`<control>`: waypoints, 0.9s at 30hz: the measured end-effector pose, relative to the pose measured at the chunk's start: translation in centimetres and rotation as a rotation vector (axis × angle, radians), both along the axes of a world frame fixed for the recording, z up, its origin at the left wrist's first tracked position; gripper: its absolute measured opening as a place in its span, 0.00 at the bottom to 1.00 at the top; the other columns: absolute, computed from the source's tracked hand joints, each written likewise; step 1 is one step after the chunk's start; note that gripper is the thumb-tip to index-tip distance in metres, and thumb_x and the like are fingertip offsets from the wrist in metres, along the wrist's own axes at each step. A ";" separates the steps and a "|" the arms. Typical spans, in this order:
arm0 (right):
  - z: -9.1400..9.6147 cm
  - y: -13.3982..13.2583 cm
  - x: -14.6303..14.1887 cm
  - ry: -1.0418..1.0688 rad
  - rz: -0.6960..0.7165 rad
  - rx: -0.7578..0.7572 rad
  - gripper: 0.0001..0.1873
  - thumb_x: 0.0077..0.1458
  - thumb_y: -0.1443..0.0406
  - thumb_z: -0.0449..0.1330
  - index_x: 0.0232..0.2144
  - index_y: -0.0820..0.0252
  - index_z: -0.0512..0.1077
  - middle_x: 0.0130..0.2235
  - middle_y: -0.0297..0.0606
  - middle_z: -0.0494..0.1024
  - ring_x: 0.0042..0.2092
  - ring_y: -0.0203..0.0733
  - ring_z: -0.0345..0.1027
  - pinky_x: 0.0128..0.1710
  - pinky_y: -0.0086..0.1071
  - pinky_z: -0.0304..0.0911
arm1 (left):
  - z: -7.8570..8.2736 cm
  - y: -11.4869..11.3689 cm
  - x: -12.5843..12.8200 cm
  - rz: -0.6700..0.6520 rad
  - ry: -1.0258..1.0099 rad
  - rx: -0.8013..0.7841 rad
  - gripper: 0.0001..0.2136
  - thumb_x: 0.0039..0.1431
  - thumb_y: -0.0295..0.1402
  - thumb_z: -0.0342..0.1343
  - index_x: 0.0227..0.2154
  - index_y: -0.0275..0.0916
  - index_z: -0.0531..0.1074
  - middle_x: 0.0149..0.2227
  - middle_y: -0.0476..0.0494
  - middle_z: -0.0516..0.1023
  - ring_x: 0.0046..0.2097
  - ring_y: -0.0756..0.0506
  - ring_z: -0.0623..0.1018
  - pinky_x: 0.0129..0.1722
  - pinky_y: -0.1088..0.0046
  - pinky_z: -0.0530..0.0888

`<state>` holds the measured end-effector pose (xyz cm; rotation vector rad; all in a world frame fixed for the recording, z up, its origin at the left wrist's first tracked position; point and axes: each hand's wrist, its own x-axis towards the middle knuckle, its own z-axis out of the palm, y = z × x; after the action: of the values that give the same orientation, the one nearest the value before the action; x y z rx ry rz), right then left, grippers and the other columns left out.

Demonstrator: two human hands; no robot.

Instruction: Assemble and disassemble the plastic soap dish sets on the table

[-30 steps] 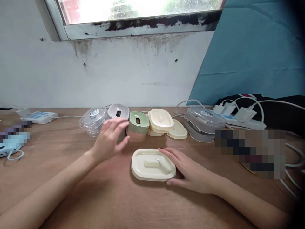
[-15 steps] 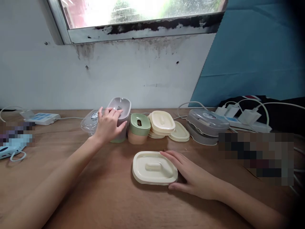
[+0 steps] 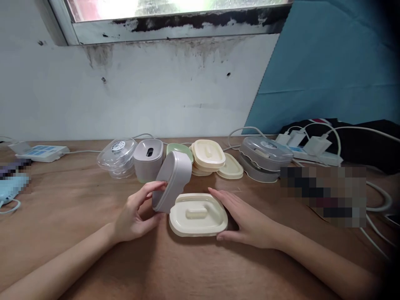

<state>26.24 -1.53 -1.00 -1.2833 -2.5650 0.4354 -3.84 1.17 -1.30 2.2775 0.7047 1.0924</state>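
My left hand (image 3: 136, 214) is closed on a grey plastic container (image 3: 172, 180), holding it tilted just left of a cream lidded box (image 3: 198, 213) on the wooden table (image 3: 93, 250). My right hand (image 3: 246, 218) lies flat and open against the right side of that cream box. Behind them stand another grey container with a slotted lid (image 3: 148, 159), a green lid (image 3: 180, 149) and a stack of cream lids (image 3: 208, 155).
A clear plastic tub (image 3: 118, 153) sits at the back left. Grey lidded trays (image 3: 265, 160) are stacked at the back right. Power strips (image 3: 39, 152) and white chargers with cables (image 3: 312, 148) line the wall. A blue cloth (image 3: 328, 62) hangs on the right.
My left hand took a grey container from the back row and brought it down beside the cream box, tilted. My right hand stayed on the cream box.
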 end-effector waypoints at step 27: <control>0.2 0.3 0.2 0.213 -0.033 -0.090 0.47 0.43 0.55 0.64 0.59 0.60 0.45 0.60 0.50 0.53 0.59 0.52 0.51 0.56 0.43 0.53 | 0.6 -0.9 2.3 -0.199 0.456 0.063 0.16 0.57 0.27 0.51 0.49 0.41 0.65 0.63 0.38 0.42 0.64 0.36 0.46 0.58 0.55 0.57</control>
<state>26.44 -1.27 -0.76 -1.2334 -2.3684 0.6501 -1.58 0.30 -0.71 2.6158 0.5982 0.5125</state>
